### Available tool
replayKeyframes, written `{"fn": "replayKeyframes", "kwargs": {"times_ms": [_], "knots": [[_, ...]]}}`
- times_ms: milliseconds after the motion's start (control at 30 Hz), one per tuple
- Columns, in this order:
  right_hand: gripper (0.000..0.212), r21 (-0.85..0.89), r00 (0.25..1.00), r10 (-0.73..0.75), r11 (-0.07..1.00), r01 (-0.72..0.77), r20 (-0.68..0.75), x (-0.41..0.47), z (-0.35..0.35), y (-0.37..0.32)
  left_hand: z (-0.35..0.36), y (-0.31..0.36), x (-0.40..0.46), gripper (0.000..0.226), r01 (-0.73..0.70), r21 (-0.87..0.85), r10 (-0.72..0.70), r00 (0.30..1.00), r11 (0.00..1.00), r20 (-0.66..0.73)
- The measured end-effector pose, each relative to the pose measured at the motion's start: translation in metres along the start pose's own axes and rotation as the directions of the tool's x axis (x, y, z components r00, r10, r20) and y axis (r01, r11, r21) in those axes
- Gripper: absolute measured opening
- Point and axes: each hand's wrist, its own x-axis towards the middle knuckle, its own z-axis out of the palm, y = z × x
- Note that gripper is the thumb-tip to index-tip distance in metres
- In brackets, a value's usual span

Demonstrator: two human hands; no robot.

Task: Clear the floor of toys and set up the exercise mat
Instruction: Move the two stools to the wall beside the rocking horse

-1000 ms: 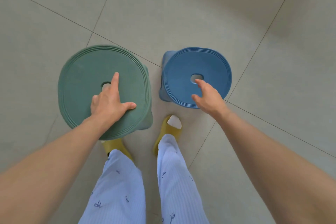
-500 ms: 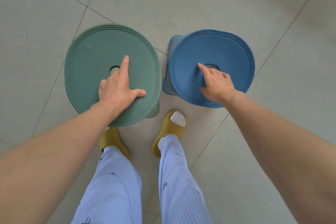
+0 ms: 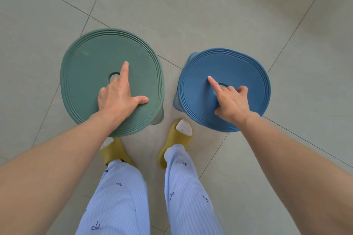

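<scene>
Two round plastic stools stand side by side on the tiled floor in front of my feet, seen from above. My left hand lies on the seat of the green stool, at the left. Its index finger points forward past the centre hole, its thumb is spread to the right, and its other fingers curl down at the hole. The blue stool looks smaller and is at the right. My right hand is on it with the index finger straight and the other fingers hooked into its centre hole.
My feet in yellow slippers, the left and the right, stand just behind the stools, below pale blue trousers. Grey floor tiles with thin joint lines stretch all around. No toys or mat show in this view.
My right hand has reached the blue stool's centre hole and curled its fingers into it. My left hand has kept its hold on the green stool. The view has shifted over the floor.
</scene>
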Motion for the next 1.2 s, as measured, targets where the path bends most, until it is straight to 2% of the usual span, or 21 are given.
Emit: {"fn": "replayKeyframes", "kwargs": {"times_ms": [200, 433, 533, 633, 833, 933, 1100, 1200], "knots": [[0.098, 0.187, 0.989, 0.145, 0.972, -0.142, -0.003, -0.049, -0.02, 0.002, -0.027, 0.012, -0.017, 0.106, -0.081, 0.019, 0.081, 0.997, 0.997, -0.008], [0.099, 0.309, 0.926, 0.376, 0.885, -0.348, -0.033, -0.112, -0.056, -0.01, -0.077, 0.023, -0.048, 0.106, -0.255, 0.07, 0.257, 0.966, 0.964, -0.02], [0.092, 0.382, 0.887, 0.456, 0.834, -0.397, -0.075, -0.147, -0.072, -0.025, -0.102, 0.024, -0.068, 0.105, -0.345, 0.104, 0.35, 0.936, 0.933, -0.036], [0.084, 0.491, 0.818, 0.569, 0.738, -0.462, -0.086, -0.185, -0.087, -0.04, -0.124, 0.025, -0.088, 0.104, -0.416, 0.15, 0.426, 0.904, 0.897, -0.038], [0.079, 0.734, 0.668, 0.744, 0.452, -0.506, 0.001, -0.269, -0.114, -0.072, -0.169, 0.032, -0.14, 0.102, -0.539, 0.266, 0.569, 0.821, 0.799, -0.044], [0.079, 0.778, 0.602, 0.798, 0.361, -0.514, 0.028, -0.31, -0.12, -0.088, -0.188, 0.034, -0.167, 0.102, -0.594, 0.311, 0.629, 0.777, 0.742, -0.019], [0.077, 0.802, 0.516, 0.855, 0.27, -0.533, 0.054, -0.378, -0.119, -0.114, -0.205, 0.04, -0.206, 0.102, -0.674, 0.366, 0.71, 0.702, 0.642, 0.049], [0.078, 0.816, 0.446, 0.89, 0.187, -0.547, 0.095, -0.426, -0.109, -0.132, -0.211, 0.05, -0.236, 0.101, -0.731, 0.425, 0.771, 0.627, 0.534, 0.112]]}}
